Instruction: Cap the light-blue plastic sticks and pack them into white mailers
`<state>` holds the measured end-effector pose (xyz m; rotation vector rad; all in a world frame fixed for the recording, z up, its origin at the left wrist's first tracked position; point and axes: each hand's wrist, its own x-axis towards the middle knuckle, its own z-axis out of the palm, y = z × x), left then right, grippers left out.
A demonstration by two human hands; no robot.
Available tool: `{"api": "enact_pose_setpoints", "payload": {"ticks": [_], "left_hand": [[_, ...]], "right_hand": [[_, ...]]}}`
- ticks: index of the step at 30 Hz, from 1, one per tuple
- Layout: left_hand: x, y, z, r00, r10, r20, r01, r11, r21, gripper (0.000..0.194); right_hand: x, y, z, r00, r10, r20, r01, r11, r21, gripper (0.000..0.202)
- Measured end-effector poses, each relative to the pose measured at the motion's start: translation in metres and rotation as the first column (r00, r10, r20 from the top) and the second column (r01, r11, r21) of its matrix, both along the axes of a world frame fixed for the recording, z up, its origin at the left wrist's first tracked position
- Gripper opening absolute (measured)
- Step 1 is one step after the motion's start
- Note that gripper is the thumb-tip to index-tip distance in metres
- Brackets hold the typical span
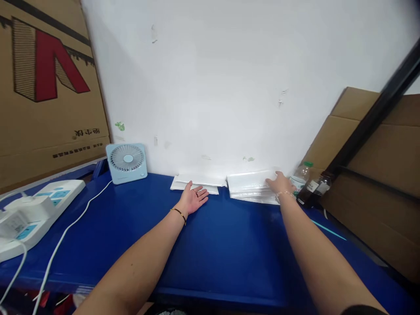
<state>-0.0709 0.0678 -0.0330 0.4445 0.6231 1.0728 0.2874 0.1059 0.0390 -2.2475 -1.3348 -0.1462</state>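
My left hand lies palm up with its fingers spread, at the front edge of a few flat white packets. Nothing is held in it. To the right, a second pile of thin white packets lies near the wall, its layers slightly fanned. My right hand is at the right end of this pile, with the thumb over the top packet and the other fingers bent around its far corner. Those fingertips are partly hidden.
On the blue table a light blue fan stands at the back left. A white power strip with plugs and cables lies at the left. Beyond my right hand are a clear bottle and dark bottles. Cardboard leans at the right.
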Motion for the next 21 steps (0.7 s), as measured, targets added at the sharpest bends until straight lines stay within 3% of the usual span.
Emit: {"api": "enact_pose_setpoints", "payload": {"ticks": [3, 6, 10, 13, 15, 17, 21], "left_hand": [[0.003, -0.006, 0.006, 0.999, -0.012, -0.045, 0.013, 1.000, 0.008, 0.051], [0.011, -0.017, 0.014, 0.989, -0.064, -0.133, 0.069, 0.997, 0.034, 0.040], [0.031, -0.041, 0.022, 0.932, -0.226, -0.283, 0.271, 0.954, 0.131, 0.037], [0.048, -0.063, 0.023, 0.815, -0.449, -0.366, 0.541, 0.816, 0.205, 0.053], [0.056, -0.073, 0.020, 0.773, -0.514, -0.372, 0.617, 0.746, 0.251, 0.068], [0.061, -0.076, 0.018, 0.830, -0.457, -0.320, 0.552, 0.753, 0.358, 0.080], [0.055, -0.064, 0.021, 0.990, -0.089, -0.109, 0.137, 0.801, 0.583, 0.076]], "right_hand": [[-0.011, -0.003, 0.005, 0.996, 0.080, 0.034, -0.085, 0.980, 0.179, 0.049], [-0.030, -0.013, 0.020, 0.962, 0.264, -0.073, -0.214, 0.890, 0.402, 0.043], [-0.059, -0.044, 0.047, 0.822, 0.541, -0.175, -0.283, 0.656, 0.699, 0.043], [-0.080, -0.074, 0.061, 0.620, 0.739, -0.262, -0.216, 0.482, 0.850, 0.044], [-0.094, -0.092, 0.059, 0.462, 0.813, -0.354, -0.187, 0.480, 0.857, 0.043], [-0.105, -0.104, 0.046, 0.347, 0.812, -0.470, -0.173, 0.548, 0.819, 0.041], [-0.115, -0.112, -0.002, 0.159, 0.722, -0.673, -0.223, 0.691, 0.688, 0.045]]}}
